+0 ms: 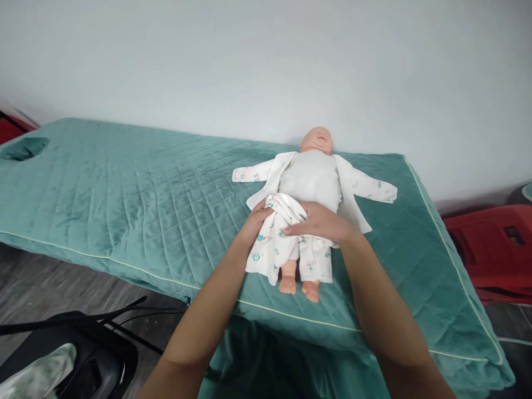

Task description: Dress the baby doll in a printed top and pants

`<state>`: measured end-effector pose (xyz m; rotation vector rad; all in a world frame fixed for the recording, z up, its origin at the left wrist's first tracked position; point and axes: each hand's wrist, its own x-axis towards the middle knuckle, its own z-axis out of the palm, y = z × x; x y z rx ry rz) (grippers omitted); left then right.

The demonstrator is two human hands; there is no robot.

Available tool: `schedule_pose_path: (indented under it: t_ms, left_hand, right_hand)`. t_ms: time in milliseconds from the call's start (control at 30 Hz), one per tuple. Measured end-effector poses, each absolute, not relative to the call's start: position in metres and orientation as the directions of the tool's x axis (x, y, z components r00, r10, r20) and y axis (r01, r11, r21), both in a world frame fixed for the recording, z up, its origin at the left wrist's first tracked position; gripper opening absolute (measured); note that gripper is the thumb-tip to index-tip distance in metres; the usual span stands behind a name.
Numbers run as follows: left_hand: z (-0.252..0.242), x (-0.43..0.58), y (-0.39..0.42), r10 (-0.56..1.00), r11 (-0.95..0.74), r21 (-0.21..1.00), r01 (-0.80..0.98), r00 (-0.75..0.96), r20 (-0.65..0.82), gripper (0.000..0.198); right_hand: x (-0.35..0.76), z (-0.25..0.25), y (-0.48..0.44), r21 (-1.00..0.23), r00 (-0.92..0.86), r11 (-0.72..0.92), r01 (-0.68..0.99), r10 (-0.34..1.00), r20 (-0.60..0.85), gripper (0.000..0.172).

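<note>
Both hands (pixel 254 221) (pixel 320 220) hold patterned trousers (pixel 286 247), their small print unreadable.

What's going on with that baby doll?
A person is holding some printed white clothing with both the left hand and the right hand, over the doll's legs. The doll lies on its back on a green quilted bed. Its white top is open at the front, and its bare feet poke out below.

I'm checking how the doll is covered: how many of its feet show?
2: one foot, and the other foot to its right in the picture, both below the printed cloth.
</note>
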<state>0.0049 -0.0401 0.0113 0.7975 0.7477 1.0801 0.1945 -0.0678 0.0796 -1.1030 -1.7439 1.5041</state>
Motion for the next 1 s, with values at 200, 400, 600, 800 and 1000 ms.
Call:
schedule_pose_path:
  t_ms: [200,400,600,800,1000]
  left_hand:
    - [0.01,0.005,-0.041,0.938,0.241,0.888,-0.391,0.33,-0.11,0.06]
    - [0.018,0.008,-0.047,0.884,0.174,0.93,-0.325,0.468,-0.002,0.075]
    - [0.015,0.01,-0.045,0.917,0.239,0.888,-0.393,0.393,-0.073,0.054]
    - [0.01,0.008,-0.039,0.94,0.238,0.833,-0.5,0.334,-0.068,0.049]
    - [0.01,0.009,-0.041,0.942,0.259,0.845,-0.467,0.314,-0.115,0.047]
  right_hand:
    - [0.19,0.068,-0.065,-0.99,-0.292,-0.14,-0.025,0.948,-0.127,0.024]
    - [0.187,0.061,-0.058,-0.967,-0.121,-0.182,-0.18,0.979,-0.161,0.022]
    - [0.186,0.06,-0.061,-0.989,-0.146,-0.127,-0.072,0.983,-0.116,0.022]
    - [0.19,0.072,-0.066,-0.999,-0.459,0.003,0.052,0.888,-0.021,0.049]
    - [0.195,0.075,-0.071,-0.99,-0.542,0.015,0.137,0.838,-0.063,0.047]
